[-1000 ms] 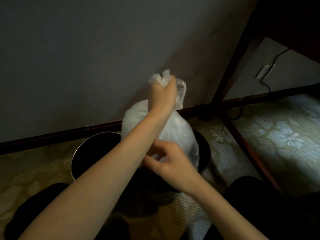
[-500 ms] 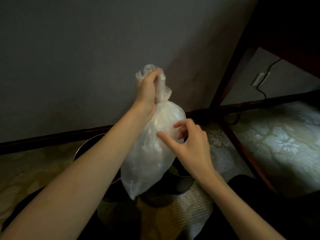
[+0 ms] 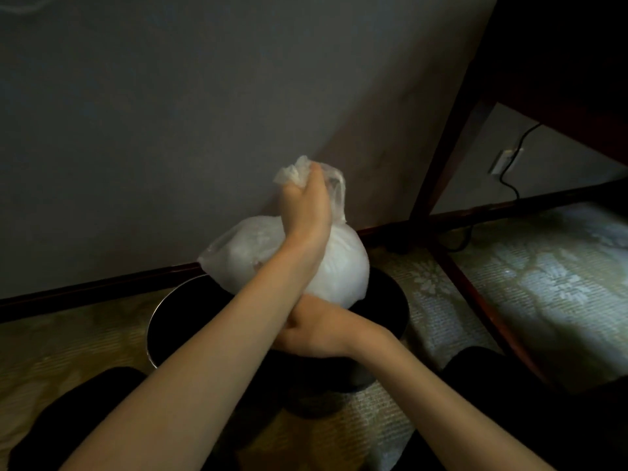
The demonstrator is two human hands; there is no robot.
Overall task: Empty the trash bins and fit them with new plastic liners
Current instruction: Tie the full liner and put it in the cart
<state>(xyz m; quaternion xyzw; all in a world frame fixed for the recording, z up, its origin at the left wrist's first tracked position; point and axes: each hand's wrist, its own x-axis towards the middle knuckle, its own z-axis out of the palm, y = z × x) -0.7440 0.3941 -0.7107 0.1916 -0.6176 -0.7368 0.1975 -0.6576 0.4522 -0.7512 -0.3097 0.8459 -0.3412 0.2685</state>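
One white bag (image 3: pixel 339 263) is gripped at its bunched top by the left hand (image 3: pixel 306 202). The right hand (image 3: pixel 316 331) is tucked under it; with its fingers hidden, its grip cannot be told. The bag is held over one black bin (image 3: pixel 183 317).

Floral-patterned floor (image 3: pixel 543 283): 1 dark round bin (image 3: pixel 176 321) standing on it, wooden table leg (image 3: pixel 445 158) beside.

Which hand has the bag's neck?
The left hand: it grips the bag by its bunched top; the right hand is lower, under the bag, above the bin.
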